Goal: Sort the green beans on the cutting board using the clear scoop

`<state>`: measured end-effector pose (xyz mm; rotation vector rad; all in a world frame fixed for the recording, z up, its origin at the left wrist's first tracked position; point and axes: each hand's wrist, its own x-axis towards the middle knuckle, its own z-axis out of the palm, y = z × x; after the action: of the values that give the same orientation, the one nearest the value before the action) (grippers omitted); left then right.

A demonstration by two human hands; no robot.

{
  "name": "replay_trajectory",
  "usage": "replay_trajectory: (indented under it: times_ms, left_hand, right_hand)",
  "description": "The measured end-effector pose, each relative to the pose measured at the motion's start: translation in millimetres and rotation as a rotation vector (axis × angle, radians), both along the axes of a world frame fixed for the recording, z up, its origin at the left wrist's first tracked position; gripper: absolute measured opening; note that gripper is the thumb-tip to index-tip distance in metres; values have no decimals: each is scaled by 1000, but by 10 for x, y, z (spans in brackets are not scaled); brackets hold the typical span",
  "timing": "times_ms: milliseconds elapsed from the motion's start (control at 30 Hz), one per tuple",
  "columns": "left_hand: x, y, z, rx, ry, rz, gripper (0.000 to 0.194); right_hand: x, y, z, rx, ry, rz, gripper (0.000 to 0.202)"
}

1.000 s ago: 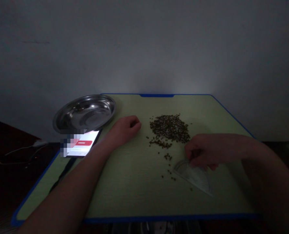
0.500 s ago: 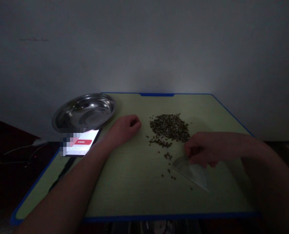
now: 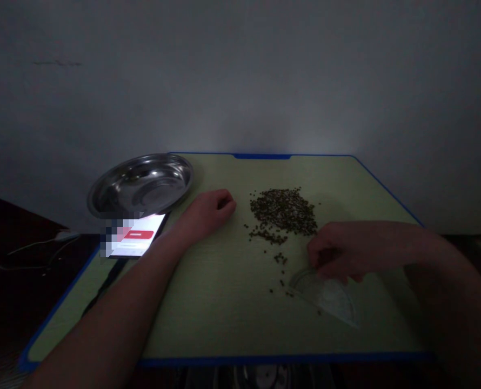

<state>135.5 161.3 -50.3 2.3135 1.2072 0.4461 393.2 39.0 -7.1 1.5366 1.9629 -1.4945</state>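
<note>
A clear protractor [image 3: 325,297] is pinched by its curved edge in my right hand [image 3: 335,251], its straight edge facing toward me and left, close to a few stray grains. Beyond it lies a loose pile of small dark grains [image 3: 283,209], too small to name exactly, with scattered ones trailing toward me. My left hand [image 3: 212,213] rests on the table left of the pile, fingers curled into a loose fist. Nothing shows in that hand.
A shiny metal basin [image 3: 143,186] stands at the table's back left. In front of it lies a phone [image 3: 139,235] with a lit screen, beside my left forearm. The pale green table [image 3: 224,324] has a blue rim, and a wall rises behind it.
My right hand has shifted the protractor slightly right and toward me. My left hand and the grain pile look unmoved.
</note>
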Motion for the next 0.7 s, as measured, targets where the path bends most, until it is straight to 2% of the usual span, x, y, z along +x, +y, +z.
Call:
replay_trajectory:
  times_ms: [267, 700]
  left_hand:
    - [-2, 8, -12, 20, 7, -6, 23]
    - [-7, 10, -11, 14, 15, -8, 24]
  right_hand:
    - [14, 14, -49, 121, -6, -5, 16]
    - [0, 23, -87, 140, 17, 27, 20]
